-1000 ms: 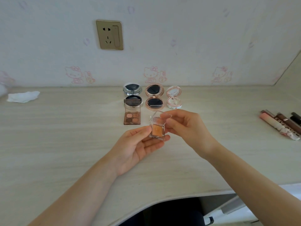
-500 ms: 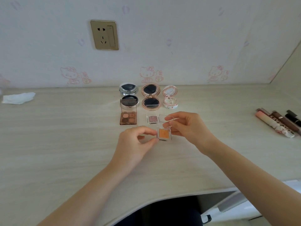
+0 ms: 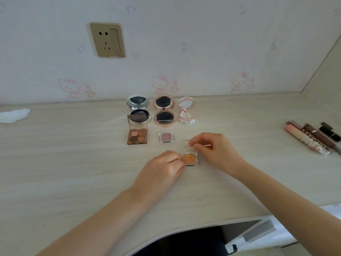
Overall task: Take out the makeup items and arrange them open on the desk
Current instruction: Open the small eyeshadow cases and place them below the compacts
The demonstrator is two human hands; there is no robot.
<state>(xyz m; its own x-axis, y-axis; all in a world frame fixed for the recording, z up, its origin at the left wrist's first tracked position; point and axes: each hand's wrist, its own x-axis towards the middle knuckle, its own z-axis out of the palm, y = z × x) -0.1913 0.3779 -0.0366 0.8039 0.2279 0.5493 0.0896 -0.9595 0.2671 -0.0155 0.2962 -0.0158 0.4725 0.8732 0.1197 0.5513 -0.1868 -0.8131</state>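
Note:
A small clear case of orange eyeshadow (image 3: 190,159) lies on the desk (image 3: 73,163). My left hand (image 3: 162,169) pinches its left edge. My right hand (image 3: 215,152) pinches its clear lid (image 3: 188,144), which is swung up and back. Behind them stand several open items: a pink single eyeshadow (image 3: 166,137), a brown four-pan palette (image 3: 137,133), a silver compact (image 3: 138,109), a rose-gold compact (image 3: 163,110) and a white-pink compact (image 3: 186,112).
Several lip glosses and tubes (image 3: 311,137) lie at the right edge of the desk. A crumpled white tissue (image 3: 13,115) lies far left. A wall socket (image 3: 107,40) is above. The desk's curved front edge runs below my forearms.
Both hands have lowered the orange eyeshadow from the air onto the desk. The left hand turned palm down. The pink single eyeshadow, hidden before, now shows behind.

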